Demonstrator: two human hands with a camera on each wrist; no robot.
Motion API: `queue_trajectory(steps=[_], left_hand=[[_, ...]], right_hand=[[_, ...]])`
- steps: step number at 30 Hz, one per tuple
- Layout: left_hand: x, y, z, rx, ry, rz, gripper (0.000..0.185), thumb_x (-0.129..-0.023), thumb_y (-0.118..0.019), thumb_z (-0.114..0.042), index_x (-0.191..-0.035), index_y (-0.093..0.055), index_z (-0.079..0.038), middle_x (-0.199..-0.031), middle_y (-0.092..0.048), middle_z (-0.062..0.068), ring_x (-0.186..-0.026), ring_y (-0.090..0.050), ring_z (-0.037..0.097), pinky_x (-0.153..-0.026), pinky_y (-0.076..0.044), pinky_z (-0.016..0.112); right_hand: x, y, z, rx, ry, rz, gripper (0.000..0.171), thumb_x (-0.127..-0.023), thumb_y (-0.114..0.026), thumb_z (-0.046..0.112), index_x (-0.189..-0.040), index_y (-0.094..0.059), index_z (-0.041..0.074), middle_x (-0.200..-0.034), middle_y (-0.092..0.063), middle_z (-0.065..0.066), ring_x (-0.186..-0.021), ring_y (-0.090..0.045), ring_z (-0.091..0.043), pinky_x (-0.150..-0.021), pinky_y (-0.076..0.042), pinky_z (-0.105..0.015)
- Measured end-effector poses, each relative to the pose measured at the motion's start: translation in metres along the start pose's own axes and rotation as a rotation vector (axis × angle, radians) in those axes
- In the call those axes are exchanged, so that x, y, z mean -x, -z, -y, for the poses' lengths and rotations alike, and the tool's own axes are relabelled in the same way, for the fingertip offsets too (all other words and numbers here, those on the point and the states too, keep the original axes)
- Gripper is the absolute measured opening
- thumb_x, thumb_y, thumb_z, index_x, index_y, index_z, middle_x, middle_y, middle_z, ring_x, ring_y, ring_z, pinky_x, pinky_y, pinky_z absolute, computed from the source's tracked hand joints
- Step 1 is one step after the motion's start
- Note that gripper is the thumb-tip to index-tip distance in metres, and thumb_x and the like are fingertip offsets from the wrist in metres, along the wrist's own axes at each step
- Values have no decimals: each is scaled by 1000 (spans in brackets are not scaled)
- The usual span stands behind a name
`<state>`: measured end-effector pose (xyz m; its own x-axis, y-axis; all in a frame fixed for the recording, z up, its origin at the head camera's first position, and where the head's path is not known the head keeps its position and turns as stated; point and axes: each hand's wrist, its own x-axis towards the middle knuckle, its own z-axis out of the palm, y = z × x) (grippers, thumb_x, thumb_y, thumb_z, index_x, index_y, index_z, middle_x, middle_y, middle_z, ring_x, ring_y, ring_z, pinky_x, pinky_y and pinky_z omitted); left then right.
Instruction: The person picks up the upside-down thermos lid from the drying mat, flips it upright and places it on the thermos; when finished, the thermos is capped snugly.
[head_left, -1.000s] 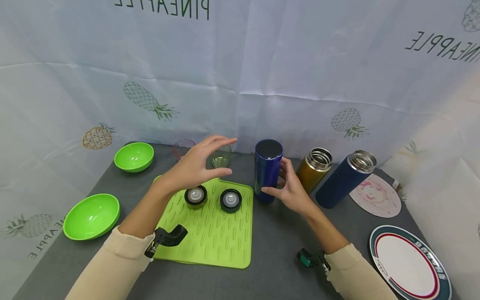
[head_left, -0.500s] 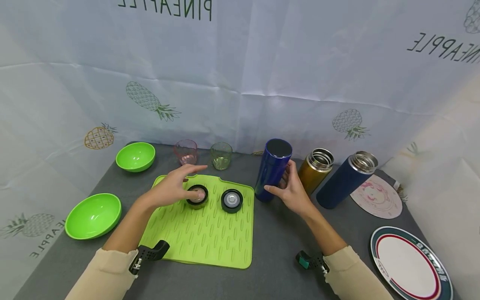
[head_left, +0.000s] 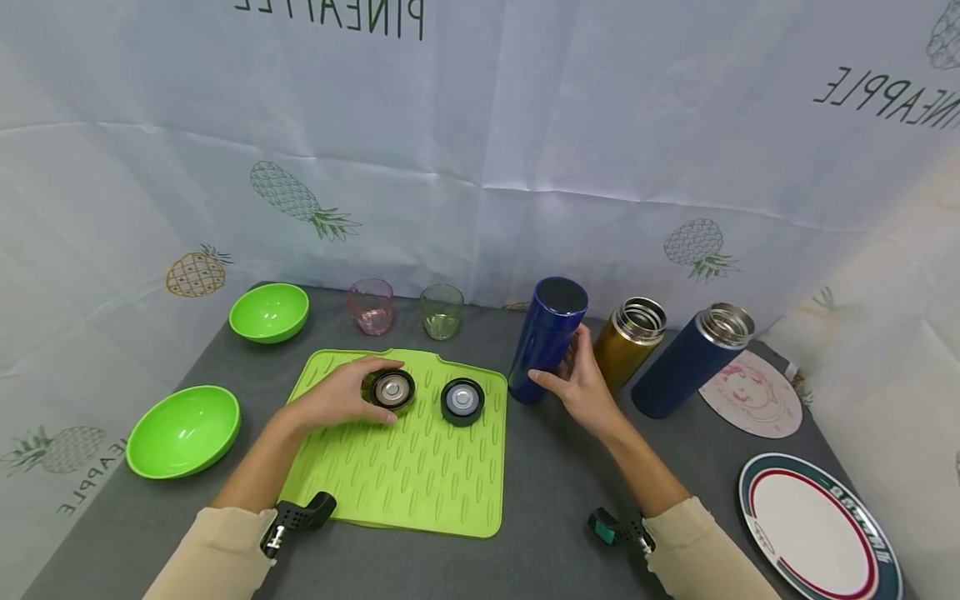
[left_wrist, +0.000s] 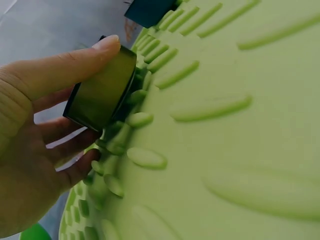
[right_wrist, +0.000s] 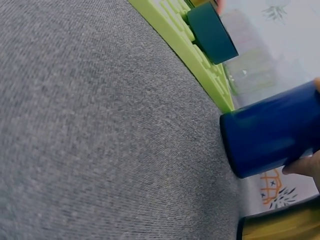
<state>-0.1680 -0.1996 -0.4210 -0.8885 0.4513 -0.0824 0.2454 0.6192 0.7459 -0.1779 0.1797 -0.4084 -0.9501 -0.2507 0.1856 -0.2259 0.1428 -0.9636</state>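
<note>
The left hand (head_left: 341,398) has dropped from mid-air onto the ridged green silicone mat (head_left: 420,475) at frame centre, now pinching the olive round lid (head_left: 392,389), while the right hand (head_left: 581,385) grips the tilted blue steel flask (head_left: 546,337).

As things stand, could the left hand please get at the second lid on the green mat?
Probably yes. The second lid lies bare on the green mat, just beside the lid that the left hand grips; nothing lies between them, but that hand is occupied.

Mat (head_left: 420,475) front half bare; gold flask (head_left: 628,342) crowds blue flask (head_left: 546,340) on right.
</note>
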Motion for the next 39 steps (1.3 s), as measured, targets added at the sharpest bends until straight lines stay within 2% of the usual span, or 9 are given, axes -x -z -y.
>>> queue_trajectory(steps=[7, 13, 17, 22, 25, 28, 32, 35, 39], left_hand=[[0, -2, 1, 2, 3, -10, 83, -77, -91, -27, -147, -52, -5, -147, -56, 18, -137, -52, 41, -109, -45, 60], [-1, -1, -2, -30, 21, -38, 81, -78, -90, -30, -146, -53, -6, -146, -56, 18, -135, -53, 41, -107, -46, 59], [0, 5, -12, -45, 24, -67, 79, -79, -89, -28, -146, -53, -7, -146, -54, 19, -135, -52, 42, -105, -46, 60], [1, 14, -33, -63, -27, -102, 77, -78, -89, -25, -146, -55, -12, -143, -56, 15, -133, -53, 41, -103, -47, 61], [1, 18, -48, -73, -77, -130, 75, -78, -89, -22, -145, -55, -15, -141, -56, 11, -133, -53, 37, -103, -47, 61], [1, 20, -65, -80, -134, -165, 76, -77, -89, -21, -145, -56, -16, -141, -57, 7, -137, -52, 36, -109, -43, 63], [-1, 19, -88, -60, -197, -190, 78, -77, -90, -22, -146, -55, -15, -141, -59, 5, -131, -57, 30, -106, -48, 56], [-3, 15, -103, -25, -224, -182, 79, -76, -90, -24, -147, -55, -17, -143, -60, 2, -121, -61, 22, -97, -54, 46], [-6, 5, -118, 29, -263, -153, 78, -76, -90, -23, -146, -55, -19, -142, -62, -1, -119, -62, 18, -98, -54, 42]], right_hand=[[2, 0, -1, 23, -9, -7, 93, -91, -74, 2, -159, -12, 18, -167, -26, -11, -157, -27, -36, -125, -24, -63], [10, 4, 1, 78, 4, 8, 105, -89, -76, 2, -163, -3, 21, -172, -13, -10, -161, -13, -36, -126, -16, -65], [20, 7, 8, 99, 8, 40, 111, -90, -75, 2, -164, 5, 26, -174, -4, -10, -162, -7, -36, -126, -13, -65], [35, 13, 21, 147, 25, 69, 112, -92, -74, 5, -164, 7, 31, -174, -1, -7, -162, -7, -37, -125, -14, -68], [43, 17, 31, 186, 42, 59, 112, -91, -75, 4, -164, 5, 33, -174, -4, -5, -161, -11, -36, -125, -17, -62], [50, 20, 40, 231, 75, 10, 107, -89, -76, 4, -164, -6, 33, -172, -16, -1, -158, -23, -31, -127, -27, -41], [55, 21, 50, 249, 178, -93, 88, -86, -77, -4, -159, -32, 18, -159, -41, 1, -144, -47, -18, -115, -42, -18], [56, 17, 53, 232, 250, -136, 71, -86, -74, -10, -149, -47, 7, -146, -54, -1, -129, -60, -10, -106, -50, -18], [54, 9, 55, 202, 275, -101, 57, -89, -71, -9, -142, -56, 6, -138, -59, -14, -118, -66, -7, -98, -55, -21]])
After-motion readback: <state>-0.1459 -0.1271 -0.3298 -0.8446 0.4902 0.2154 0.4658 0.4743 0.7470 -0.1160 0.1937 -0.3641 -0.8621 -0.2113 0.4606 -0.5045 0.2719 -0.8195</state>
